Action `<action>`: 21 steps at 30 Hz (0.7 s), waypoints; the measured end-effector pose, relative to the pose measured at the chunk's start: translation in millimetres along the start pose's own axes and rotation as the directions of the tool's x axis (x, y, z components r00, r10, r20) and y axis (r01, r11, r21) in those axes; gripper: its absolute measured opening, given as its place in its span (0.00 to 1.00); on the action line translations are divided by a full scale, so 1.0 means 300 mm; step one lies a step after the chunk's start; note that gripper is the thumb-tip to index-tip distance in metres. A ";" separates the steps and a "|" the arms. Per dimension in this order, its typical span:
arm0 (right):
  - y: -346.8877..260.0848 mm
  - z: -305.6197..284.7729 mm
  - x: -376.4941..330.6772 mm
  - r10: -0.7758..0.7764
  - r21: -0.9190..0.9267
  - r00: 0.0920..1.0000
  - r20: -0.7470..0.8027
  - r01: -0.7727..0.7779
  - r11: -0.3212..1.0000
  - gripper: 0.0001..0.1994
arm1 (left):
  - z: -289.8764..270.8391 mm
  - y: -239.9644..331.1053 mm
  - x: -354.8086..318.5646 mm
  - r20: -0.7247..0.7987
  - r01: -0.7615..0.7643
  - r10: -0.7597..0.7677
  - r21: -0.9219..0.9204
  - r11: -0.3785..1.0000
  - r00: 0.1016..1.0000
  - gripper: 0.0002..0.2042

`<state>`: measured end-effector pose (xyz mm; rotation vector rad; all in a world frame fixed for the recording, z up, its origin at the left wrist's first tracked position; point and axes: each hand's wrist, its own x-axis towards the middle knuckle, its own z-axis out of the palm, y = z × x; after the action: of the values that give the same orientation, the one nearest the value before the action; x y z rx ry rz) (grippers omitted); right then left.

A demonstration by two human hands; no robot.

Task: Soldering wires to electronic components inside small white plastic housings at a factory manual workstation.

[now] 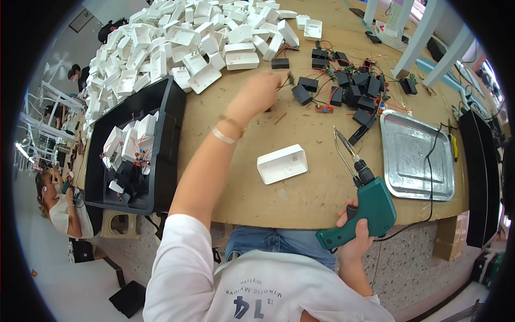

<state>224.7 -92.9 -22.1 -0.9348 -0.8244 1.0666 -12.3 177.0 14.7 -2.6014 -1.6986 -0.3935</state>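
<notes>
My left hand [255, 95] reaches forward over the table, slightly blurred, its fingers pinched together. A small dark green wired piece [290, 79] shows at its fingertips; its exact kind is unclear. Just beyond and to the right lie several black rectangular blocks [352, 96] with red and black wires and small circuit boards. Wrapped around the handle of a green soldering gun [370, 206], my right hand [357, 231] holds it near the table's front edge, metal tip and feed tube pointing up and away. Between the hands, an open white plastic case [282, 164] rests alone on the table.
A large heap of white plastic cases [177, 45] covers the far left. At left, a black bin [166, 145] contains white cases and wired parts. On the right lies a metal tray [418, 155], crossed by a black cord. White posts [413, 40] rise at far right.
</notes>
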 end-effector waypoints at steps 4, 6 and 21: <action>0.004 -0.002 0.011 -0.007 -0.026 1.000 0.015 0.007 1.000 0.22 | -0.192 -0.041 -0.270 0.273 0.170 -0.150 -0.051 0.984 0.950 0.08; -0.009 0.003 0.019 -0.001 -0.026 0.999 0.033 0.002 1.000 0.22 | -0.239 -0.043 -0.385 0.349 0.276 -0.294 0.102 0.956 0.890 0.09; 0.000 0.025 -0.004 -0.026 -0.121 1.000 -0.008 0.025 0.992 0.21 | -0.145 0.032 -0.512 -0.008 0.253 -0.272 -0.346 0.904 0.962 0.09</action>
<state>217.5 -92.3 -19.3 -1.0275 -0.8984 0.9985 -71.0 28.5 25.2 -2.5403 -2.1404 -0.8321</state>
